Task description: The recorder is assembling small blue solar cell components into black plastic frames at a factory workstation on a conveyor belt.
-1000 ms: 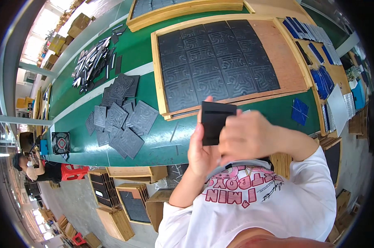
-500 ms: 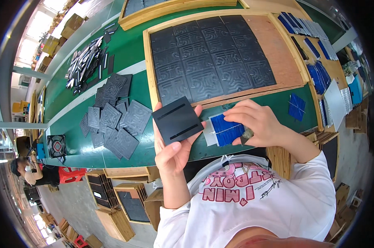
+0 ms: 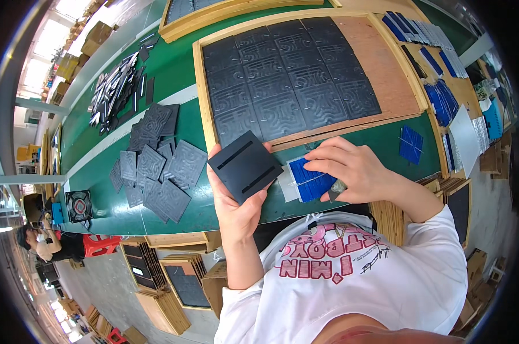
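Worked above a green counter (image 3: pixel 96 175)

Saw a wooden frame (image 3: pixel 203 94) around black embossed panels (image 3: pixel 288 71) at the far side. Saw grey embossed tiles (image 3: pixel 156 166) heaped at left. Gripped a black square tile (image 3: pixel 245 166) above the counter in the fingers of the left hand (image 3: pixel 238 211). Touched a blue ribbed sheet (image 3: pixel 311 183), just right of the tile, with the fingers of the right hand (image 3: pixel 356 170); could not tell whether gripping it.
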Demonstrator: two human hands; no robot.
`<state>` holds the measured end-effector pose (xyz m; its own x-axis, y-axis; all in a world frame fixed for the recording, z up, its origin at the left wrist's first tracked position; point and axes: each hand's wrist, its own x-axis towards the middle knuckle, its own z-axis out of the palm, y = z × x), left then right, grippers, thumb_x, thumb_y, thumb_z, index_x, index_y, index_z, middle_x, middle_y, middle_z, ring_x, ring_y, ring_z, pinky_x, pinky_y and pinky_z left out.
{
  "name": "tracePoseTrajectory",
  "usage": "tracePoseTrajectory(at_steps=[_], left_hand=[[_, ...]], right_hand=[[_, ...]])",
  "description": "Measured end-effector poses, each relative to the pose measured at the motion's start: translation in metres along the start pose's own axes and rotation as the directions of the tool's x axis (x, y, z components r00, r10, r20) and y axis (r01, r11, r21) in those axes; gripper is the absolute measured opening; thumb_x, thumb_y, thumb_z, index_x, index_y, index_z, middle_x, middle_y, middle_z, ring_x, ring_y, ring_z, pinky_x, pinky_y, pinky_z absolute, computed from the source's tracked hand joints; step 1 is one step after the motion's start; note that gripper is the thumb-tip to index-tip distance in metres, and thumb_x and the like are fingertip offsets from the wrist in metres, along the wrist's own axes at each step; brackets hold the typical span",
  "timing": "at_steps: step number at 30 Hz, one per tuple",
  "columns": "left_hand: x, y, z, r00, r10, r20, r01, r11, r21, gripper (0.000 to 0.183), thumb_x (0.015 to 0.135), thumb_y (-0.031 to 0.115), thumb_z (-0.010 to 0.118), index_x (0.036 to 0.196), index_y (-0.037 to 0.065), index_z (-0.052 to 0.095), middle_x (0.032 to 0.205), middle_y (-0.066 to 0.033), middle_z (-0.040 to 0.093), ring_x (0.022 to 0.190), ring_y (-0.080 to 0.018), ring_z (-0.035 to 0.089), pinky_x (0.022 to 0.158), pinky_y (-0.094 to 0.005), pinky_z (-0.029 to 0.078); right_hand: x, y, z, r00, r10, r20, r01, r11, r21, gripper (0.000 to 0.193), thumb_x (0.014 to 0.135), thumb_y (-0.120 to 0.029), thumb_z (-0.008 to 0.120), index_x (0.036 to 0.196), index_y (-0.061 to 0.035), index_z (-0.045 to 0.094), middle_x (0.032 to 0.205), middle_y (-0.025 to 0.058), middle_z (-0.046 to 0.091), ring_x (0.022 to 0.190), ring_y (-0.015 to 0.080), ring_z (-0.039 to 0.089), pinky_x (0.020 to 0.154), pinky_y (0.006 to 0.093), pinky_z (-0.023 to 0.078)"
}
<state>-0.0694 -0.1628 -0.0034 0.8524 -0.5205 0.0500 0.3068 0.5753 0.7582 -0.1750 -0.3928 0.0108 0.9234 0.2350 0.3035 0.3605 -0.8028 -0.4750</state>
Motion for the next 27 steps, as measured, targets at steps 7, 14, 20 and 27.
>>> tracePoseTrajectory(at_steps=[7,14,20,27], left_hand=[[0.001,-0.001,0.002,0.998,-0.015,-0.065,0.024,0.990,0.142,0.104,0.066,-0.022,0.060,0.154,0.017,0.020,0.136,-0.0125,0.049,0.122,-0.0247,0.055,0.099,-0.0367,0.049],[0.002,-0.014,0.023,0.995,-0.074,0.060,0.055,0.961,0.270,0.103,0.069,-0.021,0.059,0.155,0.013,0.013,0.138,-0.0132,0.048,0.127,-0.0237,0.053,0.105,-0.0377,0.045],[0.001,-0.017,0.037,0.995,-0.081,0.054,0.063,0.960,0.271,0.103,0.064,-0.015,0.064,0.154,0.009,0.020,0.135,-0.0118,0.047,0.125,-0.0241,0.053,0.105,-0.0405,0.047],[0.002,-0.016,0.032,0.985,-0.113,0.130,0.064,0.941,0.333,0.104,0.068,-0.021,0.055,0.155,0.013,0.011,0.138,-0.0113,0.043,0.130,-0.0209,0.047,0.109,-0.0379,0.043]], right_hand=[[0.008,-0.001,-0.020,0.994,-0.040,-0.106,0.049,0.995,0.082,0.065,0.066,-0.036,0.084,0.122,-0.0126,0.061,0.122,0.0042,0.063,0.110,0.0269,0.059,0.078,0.0373,0.057],[0.034,-0.006,-0.037,0.970,-0.101,-0.221,0.122,0.989,0.081,0.066,0.069,-0.040,0.083,0.124,-0.0117,0.061,0.120,0.0077,0.063,0.104,0.0302,0.061,0.081,0.0392,0.055],[0.046,-0.013,-0.034,0.974,-0.119,-0.191,0.125,0.992,0.019,0.067,0.065,-0.034,0.084,0.124,-0.0131,0.061,0.121,0.0049,0.062,0.105,0.0270,0.061,0.070,0.0346,0.056],[0.048,-0.014,-0.032,0.973,-0.125,-0.191,0.124,0.992,-0.019,0.068,0.062,-0.030,0.084,0.124,-0.0133,0.061,0.121,0.0034,0.062,0.105,0.0250,0.061,0.067,0.0335,0.056]])
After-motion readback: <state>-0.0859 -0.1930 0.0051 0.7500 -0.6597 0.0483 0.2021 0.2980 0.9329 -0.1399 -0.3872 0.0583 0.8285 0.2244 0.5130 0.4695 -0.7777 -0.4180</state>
